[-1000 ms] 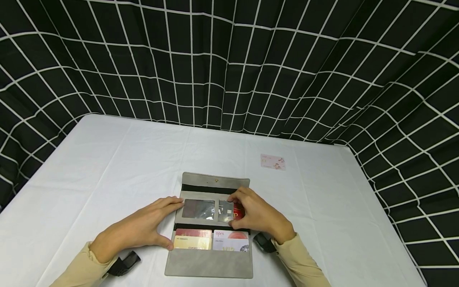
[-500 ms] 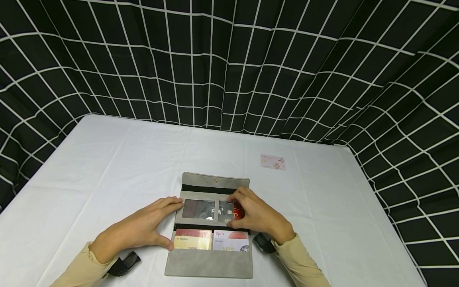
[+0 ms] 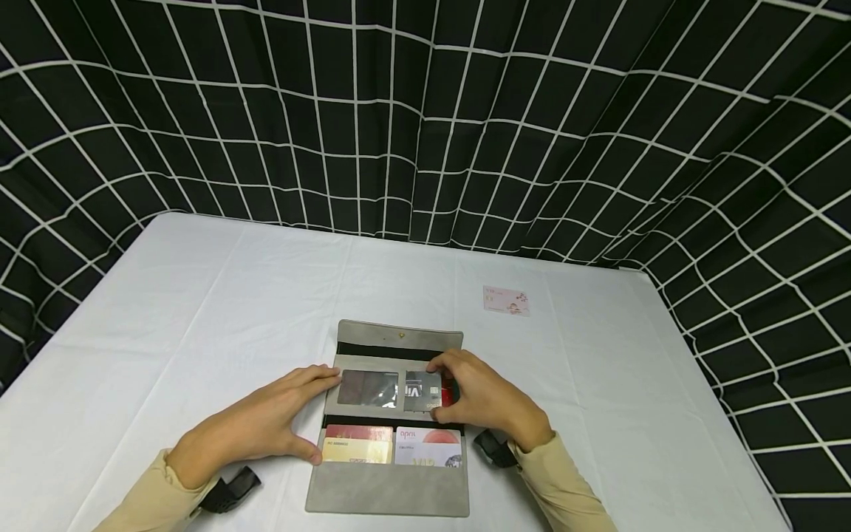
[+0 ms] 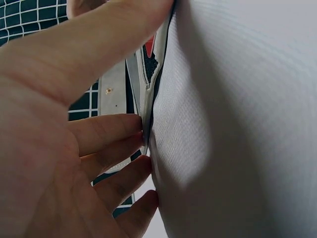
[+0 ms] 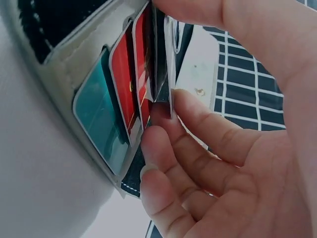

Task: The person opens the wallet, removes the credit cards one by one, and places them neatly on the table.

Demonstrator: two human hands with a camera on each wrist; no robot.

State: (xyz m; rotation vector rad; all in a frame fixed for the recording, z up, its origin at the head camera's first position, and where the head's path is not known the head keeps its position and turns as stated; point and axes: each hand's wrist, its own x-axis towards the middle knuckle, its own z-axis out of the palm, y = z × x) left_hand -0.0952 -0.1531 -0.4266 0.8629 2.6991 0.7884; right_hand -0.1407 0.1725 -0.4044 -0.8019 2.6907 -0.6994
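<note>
An open grey wallet (image 3: 388, 489) lies flat on the white table. My right hand (image 3: 484, 397) pinches a dark grey card (image 3: 422, 391) by its top and bottom edges, between fingers and thumb. The card is partly inside the upper clear pocket and sticks out at its right side. In the right wrist view, red cards (image 5: 122, 79) and a teal card (image 5: 99, 114) stand fanned beside my fingers. My left hand (image 3: 266, 423) rests along the wallet's left edge, fingers at the upper section and thumb lower down.
Lower slots hold a yellow card (image 3: 357, 450) and a pale card (image 3: 428, 454), each in front of another. A pink card (image 3: 507, 300) lies alone on the table (image 3: 266, 295), beyond the wallet to the right. A black gridded curtain (image 3: 372, 111) hangs behind.
My right hand first shifted slightly left, then moved right with the grey card, which now sticks out further from the pocket. My left hand and the wallet have stayed in place.
</note>
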